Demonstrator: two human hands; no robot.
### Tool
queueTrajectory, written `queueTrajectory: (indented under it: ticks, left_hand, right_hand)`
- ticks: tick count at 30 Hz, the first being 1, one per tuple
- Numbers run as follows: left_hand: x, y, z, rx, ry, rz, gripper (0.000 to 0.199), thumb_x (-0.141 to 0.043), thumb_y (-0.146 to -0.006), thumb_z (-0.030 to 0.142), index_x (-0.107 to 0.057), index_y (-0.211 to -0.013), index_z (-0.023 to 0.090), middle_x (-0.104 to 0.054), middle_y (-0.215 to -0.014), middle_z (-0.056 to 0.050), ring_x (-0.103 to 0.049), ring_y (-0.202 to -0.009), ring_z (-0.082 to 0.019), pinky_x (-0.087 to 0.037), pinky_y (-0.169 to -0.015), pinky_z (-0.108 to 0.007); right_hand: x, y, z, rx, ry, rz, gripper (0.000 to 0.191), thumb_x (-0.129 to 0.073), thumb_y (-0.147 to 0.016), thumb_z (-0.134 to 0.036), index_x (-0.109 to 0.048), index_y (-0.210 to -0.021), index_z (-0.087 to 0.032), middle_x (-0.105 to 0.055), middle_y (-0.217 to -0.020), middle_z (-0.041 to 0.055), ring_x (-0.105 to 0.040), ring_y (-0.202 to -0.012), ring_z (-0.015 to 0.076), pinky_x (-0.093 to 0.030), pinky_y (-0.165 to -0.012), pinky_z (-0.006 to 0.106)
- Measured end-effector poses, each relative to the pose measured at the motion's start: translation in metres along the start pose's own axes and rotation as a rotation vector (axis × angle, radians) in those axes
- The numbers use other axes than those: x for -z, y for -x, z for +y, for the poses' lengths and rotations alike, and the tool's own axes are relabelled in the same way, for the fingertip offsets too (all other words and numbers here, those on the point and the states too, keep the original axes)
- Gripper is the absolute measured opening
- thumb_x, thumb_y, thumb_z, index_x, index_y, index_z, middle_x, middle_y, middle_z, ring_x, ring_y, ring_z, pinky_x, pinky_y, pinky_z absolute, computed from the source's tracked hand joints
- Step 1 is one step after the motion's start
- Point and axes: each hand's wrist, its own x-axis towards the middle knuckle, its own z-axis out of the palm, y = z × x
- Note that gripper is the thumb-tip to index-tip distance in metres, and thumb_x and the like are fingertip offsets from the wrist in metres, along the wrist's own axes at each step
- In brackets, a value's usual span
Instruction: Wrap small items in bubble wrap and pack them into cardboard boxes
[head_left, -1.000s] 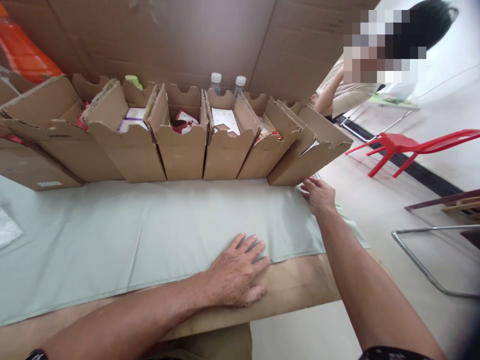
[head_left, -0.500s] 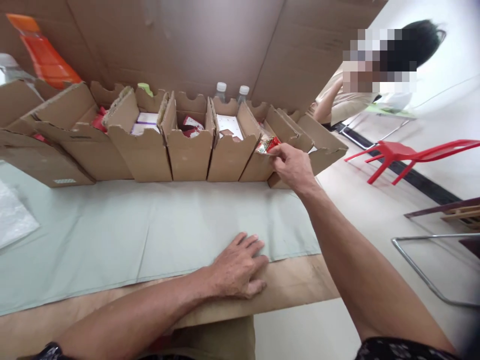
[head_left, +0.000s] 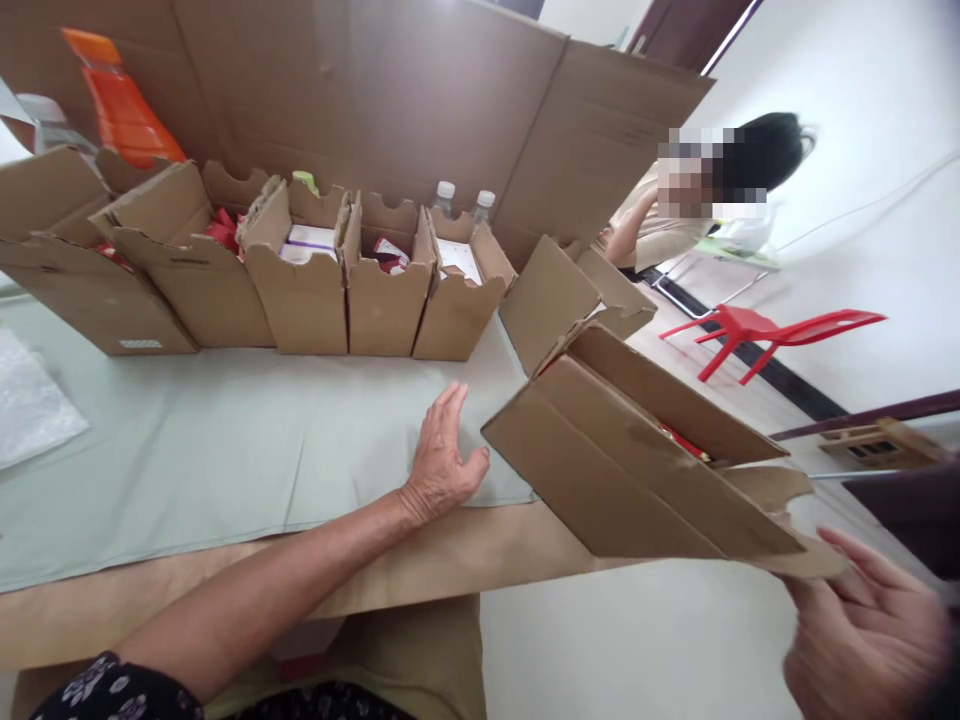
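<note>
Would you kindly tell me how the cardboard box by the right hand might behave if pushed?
The cardboard box is probably fairly stiff, since its walls look flat. It might tip, as one end appears to overhang the table.

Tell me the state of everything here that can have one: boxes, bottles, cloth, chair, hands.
Near box, open-topped, held at one end by the right hand
Right hand, closed on the near box
Left hand, open, holding nothing
Other boxes, standing, open-topped
Orange bottle, capped
Clear bottles, capped
Cloth, spread over the table, lightly creased
Red chair, upright
</note>
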Motion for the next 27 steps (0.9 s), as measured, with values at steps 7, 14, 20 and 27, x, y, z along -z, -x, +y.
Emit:
queueTrajectory:
  ticks: [7, 14, 20, 27]
  left_hand:
    - [-0.021, -0.001, 0.026, 0.065, 0.169, -0.352, 0.099, -0.064, -0.074, 0.031, -0.025, -0.164, 0.014, -0.034, -0.171, -0.019, -0.033, -0.159, -0.038, -0.028, -0.131, -0.058]
    - [0.007, 0.018, 0.033, 0.148, 0.188, -0.189, 0.094, -0.063, -0.08, 0.033, -0.026, -0.165, 0.018, -0.035, -0.171, -0.016, -0.034, -0.158, -0.036, -0.031, -0.13, -0.056]
    - [0.087, 0.019, 0.018, 0.204, 0.104, 0.174, 0.083, -0.065, -0.084, 0.028, -0.035, -0.162, 0.025, -0.051, -0.16, -0.011, -0.05, -0.146, -0.033, -0.043, -0.122, -0.054]
    - [0.137, 0.008, -0.028, 0.348, 0.025, 0.227, 0.075, -0.064, -0.083, 0.031, -0.046, -0.155, 0.019, -0.057, -0.154, -0.015, -0.053, -0.144, -0.034, -0.04, -0.123, -0.059]
  right_hand:
    - [-0.003, 0.01, 0.038, -0.114, -0.111, -0.377, 0.07, -0.083, -0.062, -0.063, -0.066, -0.125, -0.036, -0.071, -0.131, 0.0109, -0.067, -0.121, 0.044, -0.058, -0.1, 0.068]
    - [-0.065, 0.009, -0.001, 0.008, -0.212, -0.315, 0.051, -0.083, -0.072, -0.056, -0.063, -0.109, -0.027, -0.072, -0.106, 0.0076, -0.069, -0.102, 0.0305, -0.058, -0.092, 0.049]
    - [-0.164, -0.001, -0.05, 0.201, -0.351, -0.565, 0.041, -0.075, -0.08, -0.05, -0.061, -0.11, -0.026, -0.07, -0.107, 0.0058, -0.067, -0.098, 0.0243, -0.057, -0.093, 0.043]
    - [-0.247, 0.008, -0.064, 0.214, -0.318, -0.74, 0.051, -0.071, -0.08, -0.048, -0.058, -0.124, -0.025, -0.072, -0.119, 0.0088, -0.068, -0.107, 0.0256, -0.059, -0.091, 0.042]
